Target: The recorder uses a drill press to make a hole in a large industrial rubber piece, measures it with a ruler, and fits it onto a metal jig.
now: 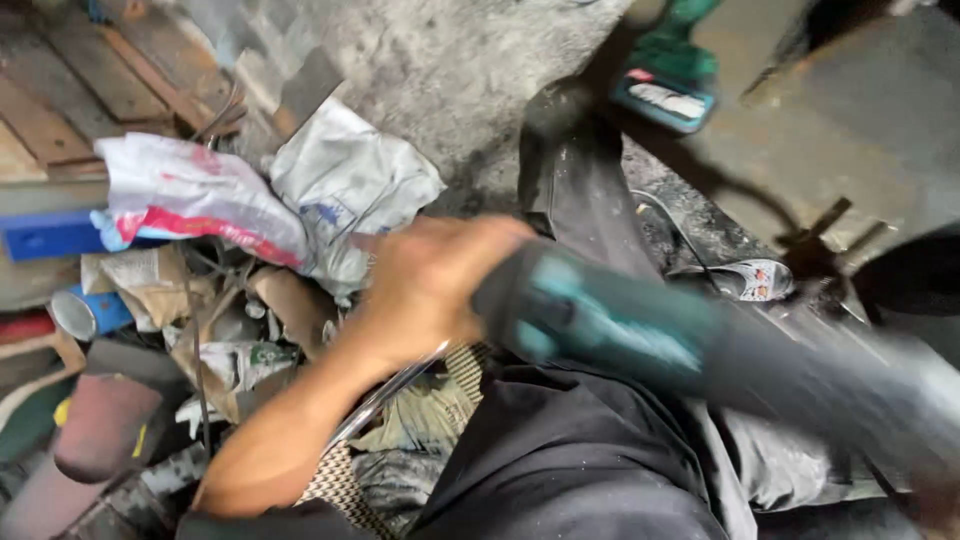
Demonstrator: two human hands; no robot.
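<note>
- The left hand (430, 285) is clamped around the front end of a power tool (640, 335), fingers curled tight over the dark and teal housing. A full grip, no gap showing.
- The tool runs from the middle of the view out to the near right, blurred along its whole length (it looks like a grinder body, though the working end cannot be made out).
- Right hand? Not in view, so there is no telling whether it steadies the tool's far end.
- Under the tool lies the person's dark trouser leg (580, 190), stretched out toward the far concrete floor (440, 60), with a sandal (755, 280) just right of it.
- Left of the hand sits a heap of crumpled sacks (340, 180), paper and scrap, right beside the wrist.
- A thin metal rod (385, 400) slants under the forearm.
- A cable (670, 215) loops on the floor near the leg.
- Risk as I read it: the tool passes close over the leg, so a slip or kick could bring it down onto cloth.
- Sparks, if it runs, could land in that paper pile.
- The cable could snag a foot and jerk the grip.
</note>
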